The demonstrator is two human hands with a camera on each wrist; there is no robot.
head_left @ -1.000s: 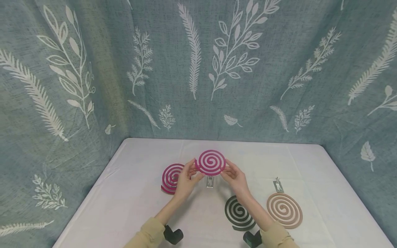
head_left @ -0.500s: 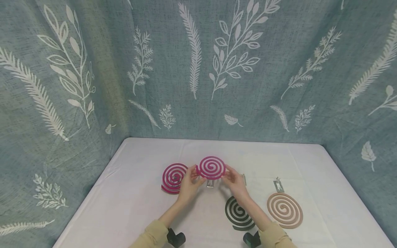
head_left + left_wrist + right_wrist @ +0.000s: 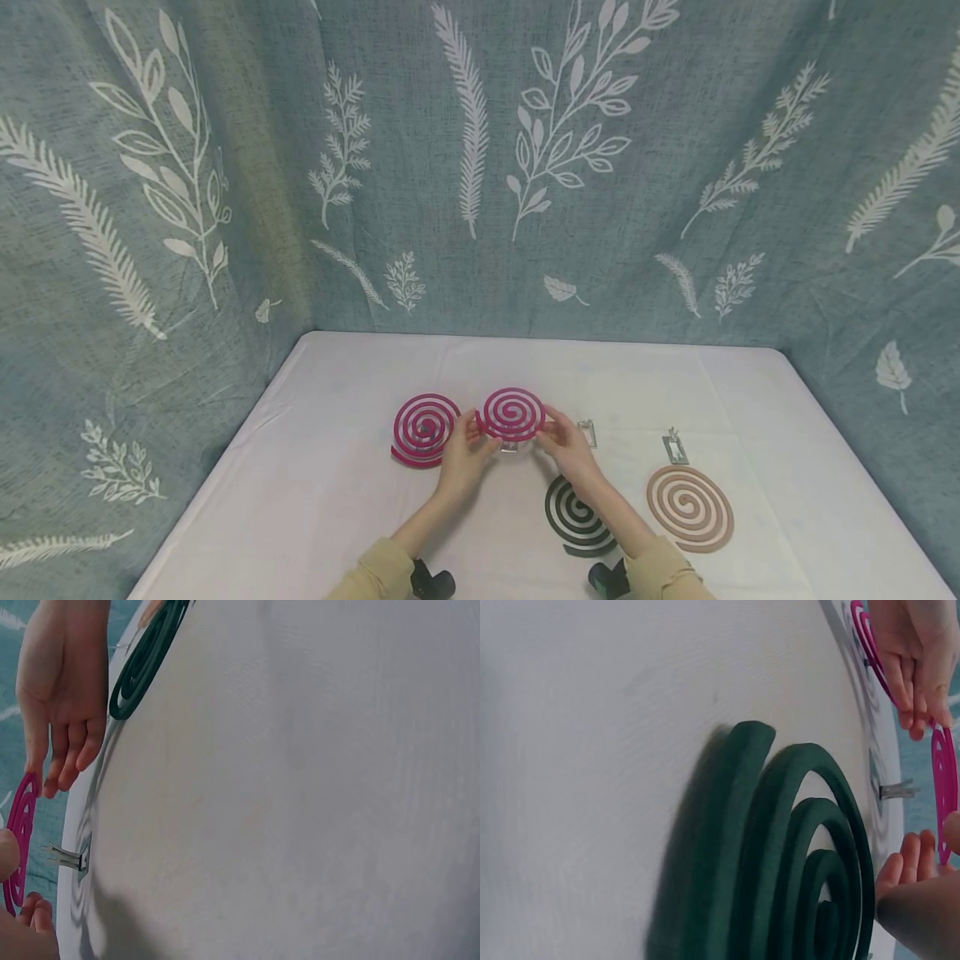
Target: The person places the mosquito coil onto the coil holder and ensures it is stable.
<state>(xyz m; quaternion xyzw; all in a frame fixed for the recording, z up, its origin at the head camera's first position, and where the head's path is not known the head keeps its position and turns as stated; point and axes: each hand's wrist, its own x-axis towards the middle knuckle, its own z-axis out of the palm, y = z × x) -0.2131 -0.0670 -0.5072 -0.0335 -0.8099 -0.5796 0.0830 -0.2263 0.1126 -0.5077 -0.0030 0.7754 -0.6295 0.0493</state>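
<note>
Between both hands a magenta mosquito coil [image 3: 512,414] is held roughly level above the table. My left hand [image 3: 461,462] pinches its left edge; my right hand [image 3: 567,450] pinches the right edge. Just beneath it stands a small metal coil stand [image 3: 69,859] with upturned prongs, mostly covered by the coil in the head view. Beside my left hand, a second magenta coil [image 3: 420,460] is raised off the table, with a bit of stand at its centre. A dark green coil [image 3: 573,549] lies under my right forearm, partly hidden.
A tan coil [image 3: 684,502] lies to the right, with a metal stand [image 3: 675,450] behind it. Another metal stand [image 3: 588,433] sits right beside my right hand. White cloth covers the table [image 3: 322,500]; a patterned blue-green curtain [image 3: 480,275] surrounds its back and sides.
Both hands have lowered the held magenta coil toward me and down over the metal stand, covering more of it. The stand beside my right hand has come into view.
</note>
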